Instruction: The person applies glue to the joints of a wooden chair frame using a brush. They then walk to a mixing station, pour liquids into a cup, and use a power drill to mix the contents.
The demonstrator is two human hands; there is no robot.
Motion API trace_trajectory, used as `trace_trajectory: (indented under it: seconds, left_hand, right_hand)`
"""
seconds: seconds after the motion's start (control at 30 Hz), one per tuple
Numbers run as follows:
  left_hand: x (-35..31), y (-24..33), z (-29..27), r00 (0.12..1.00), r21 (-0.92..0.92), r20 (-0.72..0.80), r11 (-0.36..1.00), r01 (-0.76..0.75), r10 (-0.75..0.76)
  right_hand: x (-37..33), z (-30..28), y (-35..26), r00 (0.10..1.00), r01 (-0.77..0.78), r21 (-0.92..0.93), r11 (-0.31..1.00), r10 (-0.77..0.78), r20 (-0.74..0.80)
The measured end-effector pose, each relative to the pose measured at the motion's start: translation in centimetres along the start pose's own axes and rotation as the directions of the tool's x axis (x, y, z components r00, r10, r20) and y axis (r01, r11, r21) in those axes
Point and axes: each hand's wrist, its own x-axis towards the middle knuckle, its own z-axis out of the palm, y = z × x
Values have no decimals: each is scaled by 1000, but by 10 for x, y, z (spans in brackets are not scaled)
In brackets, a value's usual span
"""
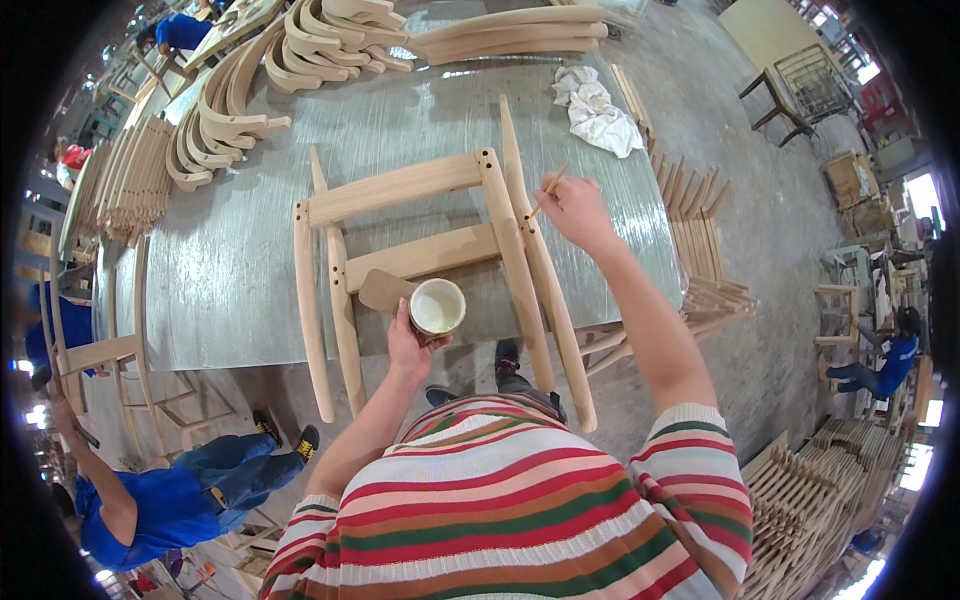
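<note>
My left hand [408,348] is closed around a cup [438,308] of white, glue-like liquid, held near the table's front edge. A flat brown piece [384,291] lies beside the cup. In my right hand [580,212] a thin wooden stick [552,184] is pinched, its lower end at the dark holes in a chair leg [545,275]. Two pale wooden chair frames lie on the table, one partly over the other. One has an upper rail [395,190] between its legs, the other a lower rail [425,254]. Their leg ends reach past the front edge.
The table [230,290] is covered in clear plastic film. Curved wooden parts [225,115] and long rails [510,35] are piled at its far side. A white rag [597,110] lies far right. Wooden parts [695,225] stand right of the table; a co-worker in blue [190,500] is at left.
</note>
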Motion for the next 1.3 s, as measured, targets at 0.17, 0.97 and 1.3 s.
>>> trace_trajectory:
  seconds: [0.17, 0.97, 1.3]
  left_hand:
    - [-3, 0, 1, 999, 65, -25, 998, 22, -20]
    - [-7, 64, 22, 974, 388, 34, 895, -219, 224]
    - [-22, 111, 22, 961, 572, 147, 772, -275, 233]
  right_hand:
    - [-9, -3, -2, 1000, 14, -2, 1000, -14, -24]
    - [-38, -47, -61, 994, -105, 616, 780, 99, 44]
    - [-36, -22, -111, 981, 150, 560, 815, -191, 16]
